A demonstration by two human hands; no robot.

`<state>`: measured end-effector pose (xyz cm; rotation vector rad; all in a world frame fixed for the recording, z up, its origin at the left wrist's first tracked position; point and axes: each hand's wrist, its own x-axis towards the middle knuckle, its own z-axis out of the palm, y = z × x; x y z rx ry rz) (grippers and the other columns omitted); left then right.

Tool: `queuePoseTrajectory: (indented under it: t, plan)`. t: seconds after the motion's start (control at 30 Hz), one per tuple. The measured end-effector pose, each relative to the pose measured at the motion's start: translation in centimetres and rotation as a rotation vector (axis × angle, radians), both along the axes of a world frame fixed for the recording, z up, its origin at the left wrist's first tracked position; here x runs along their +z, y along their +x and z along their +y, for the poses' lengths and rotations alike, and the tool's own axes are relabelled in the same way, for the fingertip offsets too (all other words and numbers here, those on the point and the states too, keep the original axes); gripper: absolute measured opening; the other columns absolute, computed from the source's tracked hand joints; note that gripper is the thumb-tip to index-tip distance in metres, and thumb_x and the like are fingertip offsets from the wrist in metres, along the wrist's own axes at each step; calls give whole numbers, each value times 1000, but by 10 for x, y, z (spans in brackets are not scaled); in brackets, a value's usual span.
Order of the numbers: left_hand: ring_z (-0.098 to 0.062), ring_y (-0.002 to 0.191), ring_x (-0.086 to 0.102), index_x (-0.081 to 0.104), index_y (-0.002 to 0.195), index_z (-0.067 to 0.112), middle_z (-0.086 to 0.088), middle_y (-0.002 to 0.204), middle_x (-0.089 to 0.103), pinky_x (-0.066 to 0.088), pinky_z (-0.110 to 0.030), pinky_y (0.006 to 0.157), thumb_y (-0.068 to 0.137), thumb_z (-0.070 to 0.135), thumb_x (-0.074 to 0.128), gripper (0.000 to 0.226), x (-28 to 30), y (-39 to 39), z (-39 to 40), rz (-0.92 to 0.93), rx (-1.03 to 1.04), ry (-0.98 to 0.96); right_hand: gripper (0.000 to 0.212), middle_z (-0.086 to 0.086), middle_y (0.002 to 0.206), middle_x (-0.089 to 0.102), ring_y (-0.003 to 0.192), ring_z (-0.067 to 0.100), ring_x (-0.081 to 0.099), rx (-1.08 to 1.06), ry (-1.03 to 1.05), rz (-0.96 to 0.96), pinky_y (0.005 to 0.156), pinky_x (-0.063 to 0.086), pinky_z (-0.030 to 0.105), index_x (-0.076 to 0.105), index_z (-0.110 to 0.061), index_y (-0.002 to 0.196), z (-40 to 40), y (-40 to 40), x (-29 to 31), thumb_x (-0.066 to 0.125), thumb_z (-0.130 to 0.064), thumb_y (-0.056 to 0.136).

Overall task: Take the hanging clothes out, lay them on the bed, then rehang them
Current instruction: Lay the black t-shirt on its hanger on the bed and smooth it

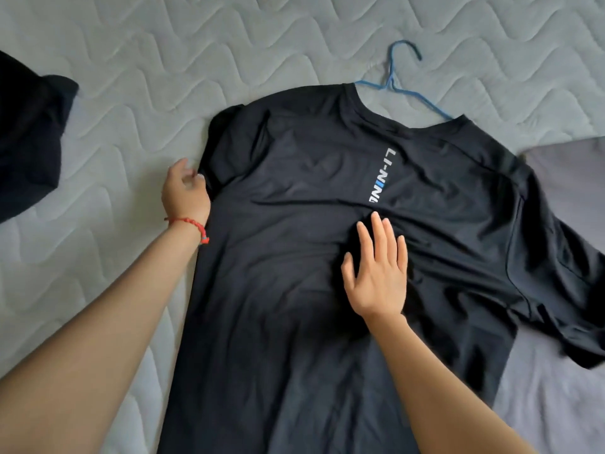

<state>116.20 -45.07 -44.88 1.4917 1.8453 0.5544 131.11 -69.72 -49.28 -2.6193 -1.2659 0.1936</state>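
A black shirt (294, 257) lies mid-frame on the bed (131, 77), hanger (397, 77) in its collar; left hand (185, 194) curled at its sleeve edge, grip unclear; right hand (376, 273) flat, fingers spread

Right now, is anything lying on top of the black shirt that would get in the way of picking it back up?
Nothing visible does. Only the right hand lies flat on the black shirt, and the left hand touches its sleeve. The blue hanger sits in the collar.

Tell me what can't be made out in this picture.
All in the head view:
- blue hanger: its lower part is hidden inside the black T-shirt.
- T-shirt hem: cut off by the bottom edge.
- Dark garment: cut off by the left edge, so its kind is unclear.
- Left hand: fingertips curl out of sight at the sleeve.
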Motion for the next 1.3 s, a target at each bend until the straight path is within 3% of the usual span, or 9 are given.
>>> queuePoseTrajectory:
  t: [0.2,0.37,0.53,0.63,0.73,0.9,1.03,1.1,1.3]
  plan:
    - [-19,103,57,56,122,0,-7,108,61,43,-17,80,84,4,56,38,10,26,24,-93,-40,-141,53,13,147,37,137,26,22,0,-43,-7,114,4,36,40,-12,134,2,2,0,38,-32,84]
    - [-11,66,57,64,109,1,10,58,63,49,-30,77,77,-2,65,32,34,49,21,-322,-19,-313,54,13,147,36,137,27,23,4,-77,-31,114,6,37,39,-12,134,5,2,1,37,-32,84]
    - [8,73,62,65,106,24,11,85,68,45,-4,67,85,14,61,24,55,62,-8,-323,-551,-280,55,13,146,34,136,28,24,5,-98,-59,114,5,38,38,-12,134,7,1,1,36,-32,83]
    - [-6,99,60,65,112,15,3,107,66,41,-2,77,84,21,61,29,41,50,-1,-120,-362,-122,55,12,146,31,136,28,23,8,-106,-67,114,6,38,38,-11,134,7,1,0,36,-32,82]
    - [-19,120,50,52,127,12,-8,131,52,34,-18,92,82,31,64,50,21,49,5,18,-325,-112,55,12,146,31,136,29,23,7,-104,-71,114,6,39,38,-11,134,8,1,-1,37,-32,82]
    - [-18,102,58,58,115,9,-8,114,64,42,-19,79,76,36,69,48,13,73,-3,0,-420,-110,56,13,146,30,136,29,23,8,-112,-76,114,6,39,39,-10,133,7,1,-1,37,-31,82]
    - [-35,94,60,61,104,0,-21,102,67,49,-37,83,84,20,62,28,9,80,-8,148,-453,-5,56,13,146,29,136,29,23,12,-112,-78,114,6,39,41,-9,132,8,1,-1,37,-31,81]
    - [-39,79,60,60,79,-4,-27,85,67,46,-36,69,83,15,61,19,8,70,-2,135,-379,32,56,12,146,28,135,29,23,13,-117,-83,114,5,39,40,-10,132,8,1,-2,37,-32,81]
    - [-34,95,63,65,104,-6,-29,105,66,45,-35,82,83,13,59,29,9,-10,38,118,144,41,56,13,146,30,135,30,24,15,-122,-84,114,6,40,39,-9,133,7,1,-2,36,-32,82]
